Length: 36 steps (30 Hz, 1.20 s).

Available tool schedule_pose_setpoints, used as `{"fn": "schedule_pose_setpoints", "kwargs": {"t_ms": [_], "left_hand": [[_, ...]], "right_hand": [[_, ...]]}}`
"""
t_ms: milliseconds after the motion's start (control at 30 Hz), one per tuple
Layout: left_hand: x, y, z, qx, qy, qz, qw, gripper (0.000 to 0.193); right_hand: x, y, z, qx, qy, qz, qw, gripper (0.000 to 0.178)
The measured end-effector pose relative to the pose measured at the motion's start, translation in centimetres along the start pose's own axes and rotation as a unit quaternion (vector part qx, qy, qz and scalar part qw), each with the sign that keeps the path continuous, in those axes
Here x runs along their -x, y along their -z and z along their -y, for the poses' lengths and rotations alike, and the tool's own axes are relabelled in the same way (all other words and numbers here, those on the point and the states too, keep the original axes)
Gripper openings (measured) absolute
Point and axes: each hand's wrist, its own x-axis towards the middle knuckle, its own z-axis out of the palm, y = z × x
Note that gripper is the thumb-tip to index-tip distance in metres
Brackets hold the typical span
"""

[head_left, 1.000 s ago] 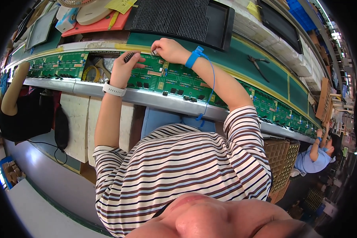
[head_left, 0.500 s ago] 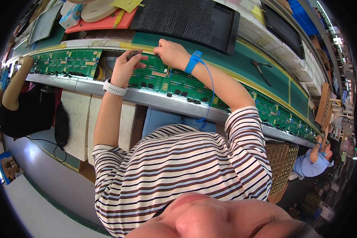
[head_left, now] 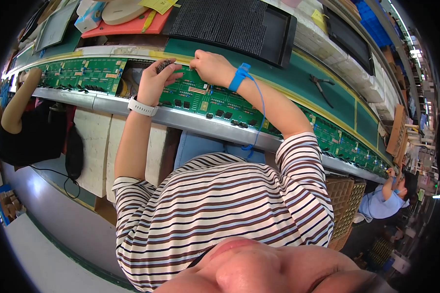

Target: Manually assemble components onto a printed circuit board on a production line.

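Observation:
My left hand (head_left: 154,83), with a white watch on its wrist, holds a clump of small dark parts (head_left: 165,65) between thumb and fingers above the upper left of a green circuit board (head_left: 215,100). To its right, my right hand (head_left: 212,67) wears a blue wrist strap (head_left: 240,76) with a coiled cord. Its thumb and fingertips are pinched together at the board's far edge. Whatever lies in that pinch is too small or hidden to make out. Black components stand along the board's near side.
Beyond the boards stands a black tray (head_left: 220,24) filled with rows of small dark pieces. Pliers (head_left: 321,89) lie on the green mat at right. Another circuit board (head_left: 83,73) sits in the metal rail (head_left: 176,116) at left. Co-workers sit at both ends of the line.
My hands have stayed in almost the same place, the right still pinching at the board's far edge. At far left, the co-worker's forearm has shifted and its hand is harder to see.

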Motion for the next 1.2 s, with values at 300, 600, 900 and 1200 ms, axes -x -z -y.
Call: {"fn": "schedule_pose_setpoints", "kwargs": {"t_ms": [300,600,900,1200], "left_hand": [[-0.8,-0.8,0.3,0.106,0.042,-0.008,0.993,0.023],[-0.9,-0.8,0.5,0.089,0.039,-0.001,0.995,0.026],[-1.3,0.6,0.3,-0.055,-0.02,-0.028,0.998,0.035],[-1.3,0.6,0.4,-0.082,-0.032,-0.03,0.996,0.036]], "right_hand": [[-0.7,0.4,2.9,-0.394,-0.049,-0.155,0.905,0.021],[-1.9,-0.2,1.1,-0.566,-0.124,-0.038,0.814,0.017],[-2.4,-0.2,-2.1,-0.364,-0.129,0.036,0.922,0.017],[-2.2,-0.8,-0.8,-0.074,-0.071,0.014,0.995,0.019]]}}
